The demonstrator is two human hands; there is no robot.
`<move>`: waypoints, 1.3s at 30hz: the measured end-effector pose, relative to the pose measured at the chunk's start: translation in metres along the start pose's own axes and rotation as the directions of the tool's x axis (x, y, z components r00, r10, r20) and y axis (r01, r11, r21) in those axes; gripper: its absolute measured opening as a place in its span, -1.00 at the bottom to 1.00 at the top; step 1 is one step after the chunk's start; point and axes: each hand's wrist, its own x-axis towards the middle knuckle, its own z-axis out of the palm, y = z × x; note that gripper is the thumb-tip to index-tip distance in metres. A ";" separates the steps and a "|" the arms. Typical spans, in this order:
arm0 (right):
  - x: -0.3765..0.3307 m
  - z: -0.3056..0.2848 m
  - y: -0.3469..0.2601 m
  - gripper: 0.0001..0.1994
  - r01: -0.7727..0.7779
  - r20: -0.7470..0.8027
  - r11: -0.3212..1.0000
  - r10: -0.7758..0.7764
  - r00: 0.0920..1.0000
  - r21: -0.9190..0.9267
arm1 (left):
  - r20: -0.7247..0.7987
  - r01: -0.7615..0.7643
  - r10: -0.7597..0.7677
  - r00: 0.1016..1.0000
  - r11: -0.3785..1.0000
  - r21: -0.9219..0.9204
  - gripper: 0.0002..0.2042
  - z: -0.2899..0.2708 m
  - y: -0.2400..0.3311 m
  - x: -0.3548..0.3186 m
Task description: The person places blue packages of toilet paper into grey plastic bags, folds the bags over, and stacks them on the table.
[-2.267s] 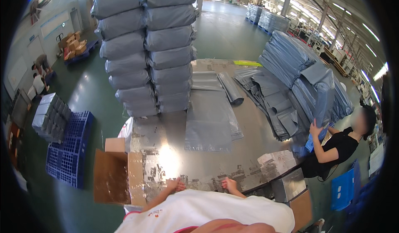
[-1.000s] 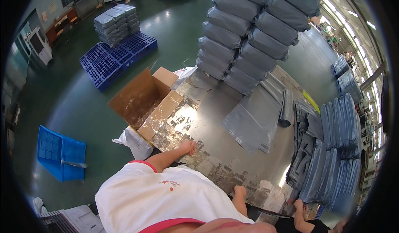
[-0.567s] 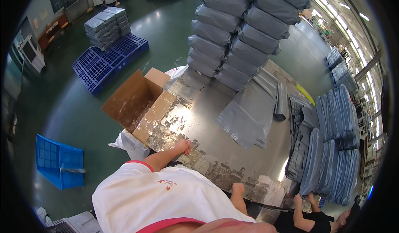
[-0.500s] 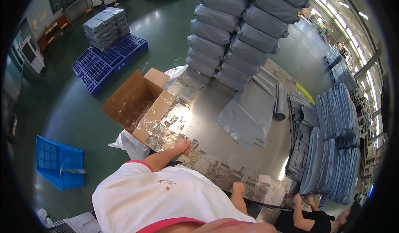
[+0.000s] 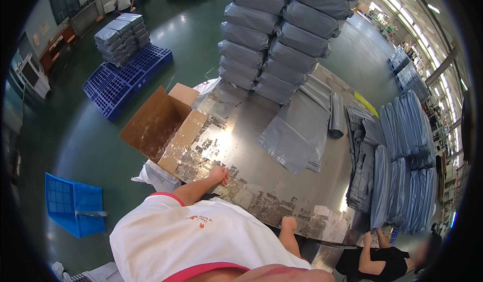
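Note:
My left hand (image 5: 219, 175) rests on the worn near edge of the metal table (image 5: 241, 146), its fingers curled in and no object showing in them. Further right along the same edge, my right hand (image 5: 288, 223) is closed in a loose fist, with nothing visible in it. Beyond both hands, flat grey plastic bags (image 5: 297, 136) lie on the tabletop, apart from my fingers. A rolled grey bag (image 5: 336, 115) is beside them. Close to my left hand, an open cardboard box (image 5: 151, 123) sits at the table's left side, one flap lying over the tabletop.
Tall stacks of filled grey bags (image 5: 274, 40) rise at the table's back. More folded grey bags (image 5: 402, 156) are piled at right, near a co-worker in a black shirt (image 5: 372, 262). A blue crate (image 5: 75, 204) and a blue pallet (image 5: 126, 78) stand on the floor at left.
The view has shifted slightly, so the table and stacks appear a little lower and further left. My hands keep their places at the table edge. The co-worker's hands have shifted a little.

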 end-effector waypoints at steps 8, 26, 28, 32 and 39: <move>0.002 0.002 0.003 -0.77 0.021 -0.042 0.999 -0.022 0.999 -0.037 | -0.016 -0.008 0.008 1.000 1.000 -0.008 -0.59 0.001 0.006 -0.007; -0.001 -0.001 0.001 -0.77 0.019 -0.083 0.998 -0.024 0.996 -0.061 | -0.024 -0.035 0.035 0.999 0.999 0.037 -0.59 0.002 -0.004 0.000; -0.006 -0.005 0.000 -0.77 0.032 -0.095 0.997 -0.038 0.995 -0.069 | -0.026 -0.033 0.034 0.999 0.999 0.036 -0.59 0.002 -0.005 0.000; -0.022 -0.019 -0.003 -0.76 0.003 -0.025 1.000 -0.003 1.000 -0.029 | -0.028 -0.035 0.037 0.999 0.997 0.065 -0.59 0.001 0.003 -0.006; -0.027 -0.021 -0.003 -0.77 0.044 -0.107 0.997 -0.050 0.993 -0.057 | -0.012 -0.050 0.051 0.999 0.998 0.040 -0.59 0.000 0.005 -0.009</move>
